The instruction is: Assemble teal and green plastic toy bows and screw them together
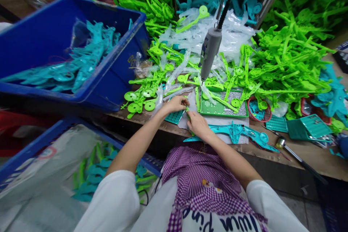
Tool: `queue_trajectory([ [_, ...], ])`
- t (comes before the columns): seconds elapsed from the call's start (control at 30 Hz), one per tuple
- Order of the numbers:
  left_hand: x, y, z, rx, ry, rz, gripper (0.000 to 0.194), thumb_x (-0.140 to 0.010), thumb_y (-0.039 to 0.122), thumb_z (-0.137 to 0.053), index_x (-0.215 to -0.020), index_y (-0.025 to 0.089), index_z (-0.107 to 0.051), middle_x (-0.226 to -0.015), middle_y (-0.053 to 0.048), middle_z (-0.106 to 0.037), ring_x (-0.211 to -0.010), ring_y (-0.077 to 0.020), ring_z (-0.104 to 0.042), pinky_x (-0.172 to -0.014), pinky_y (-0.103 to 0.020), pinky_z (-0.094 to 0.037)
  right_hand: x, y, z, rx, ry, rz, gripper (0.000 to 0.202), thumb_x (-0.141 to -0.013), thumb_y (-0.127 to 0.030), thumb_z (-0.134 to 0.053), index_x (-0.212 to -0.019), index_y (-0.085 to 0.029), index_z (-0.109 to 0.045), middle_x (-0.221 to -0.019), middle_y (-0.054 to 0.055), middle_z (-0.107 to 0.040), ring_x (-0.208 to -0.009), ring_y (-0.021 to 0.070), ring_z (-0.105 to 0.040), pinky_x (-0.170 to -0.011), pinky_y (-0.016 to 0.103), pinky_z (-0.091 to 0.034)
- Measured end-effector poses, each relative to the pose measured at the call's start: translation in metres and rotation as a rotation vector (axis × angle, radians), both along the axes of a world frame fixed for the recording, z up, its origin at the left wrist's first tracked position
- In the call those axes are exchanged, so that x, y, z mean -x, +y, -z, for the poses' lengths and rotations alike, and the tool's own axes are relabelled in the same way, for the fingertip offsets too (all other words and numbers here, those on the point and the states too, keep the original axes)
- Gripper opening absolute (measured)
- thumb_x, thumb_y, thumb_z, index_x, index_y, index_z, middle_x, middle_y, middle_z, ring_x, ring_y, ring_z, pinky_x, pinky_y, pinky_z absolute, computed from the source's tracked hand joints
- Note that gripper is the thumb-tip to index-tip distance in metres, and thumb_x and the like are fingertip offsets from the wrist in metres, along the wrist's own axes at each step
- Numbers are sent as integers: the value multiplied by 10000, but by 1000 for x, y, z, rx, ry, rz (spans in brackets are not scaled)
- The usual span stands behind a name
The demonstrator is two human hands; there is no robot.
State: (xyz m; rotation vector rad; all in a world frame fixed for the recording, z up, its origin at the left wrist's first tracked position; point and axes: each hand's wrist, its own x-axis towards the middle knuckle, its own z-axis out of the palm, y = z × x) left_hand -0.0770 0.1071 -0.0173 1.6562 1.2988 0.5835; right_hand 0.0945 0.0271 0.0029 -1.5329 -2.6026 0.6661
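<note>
My left hand [178, 104] and my right hand [198, 125] meet over the near edge of the workbench, fingers pinched close together. Between the fingertips is something small and greenish, too small to name. Below the left hand lies a teal slotted tray [174, 116]. A long turquoise plastic part [234, 132] lies along the bench edge, partly hidden by my right hand and forearm. Just beyond the hands is a green perforated tray [212, 108] holding small silvery pieces, with lime-green parts across it. A grey electric screwdriver [210, 51] hangs above, its tip pointing down.
Lime-green parts [288, 61] and clear plastic pieces [228, 32] are heaped behind. A blue bin [108, 69] with turquoise parts stands left. Rightward are a red-rimmed basket [259, 119], a teal box [309, 128] and a hammer [295, 156]. A blue crate [152, 165] sits below the bench.
</note>
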Motion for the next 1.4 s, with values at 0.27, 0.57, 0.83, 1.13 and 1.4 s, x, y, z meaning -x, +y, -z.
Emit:
queue_trajectory([
  [0.27,-1,-7,0,-84,-91,10,369,-589,146,-566,-935,170,-691,-732,18,-627,-654,-125,-568,-604,-220,-460,-12,-2,-17,-113,340,118,355,-946,-251,-480,-1286,-209,-570,-1269,141,-587,-1170,271,-545,-970,442,-460],
  [0.57,-3,-15,6,-84,-132,-125,347,-597,146,-596,-938,158,-655,-884,-17,-649,-591,-89,-523,-583,-223,-451,-67,37,-39,-149,523,387,274,-953,-332,-453,-1072,-194,-658,-1050,95,-711,-973,224,-651,-851,349,-489],
  [0.83,0,-21,-2,-106,-116,-85,269,-674,207,-618,-936,159,-653,-941,-37,-680,-661,-116,-574,-662,-260,-509,-62,79,-36,-210,-262,256,231,-953,-226,-492,-1121,-119,-610,-1108,175,-679,-1043,287,-617,-878,380,-382],
  [1.13,8,-62,-41,-447,86,-301,252,-812,215,-555,-1033,198,-676,-1050,-62,-664,-835,-184,-630,-845,-351,-512,-114,40,-35,-443,-33,305,338,-1023,-277,-320,-1080,-143,-625,-1011,147,-687,-919,252,-600,-796,352,-373],
  [1.4,-56,-129,-82,-745,258,-191,420,-904,395,-612,-1310,292,-580,-1289,-73,-618,-1242,-264,-526,-1132,-455,-270,-107,-29,-70,-391,205,-7,375,-1037,-348,-307,-1039,-184,-644,-866,91,-647,-793,199,-576,-730,322,-426],
])
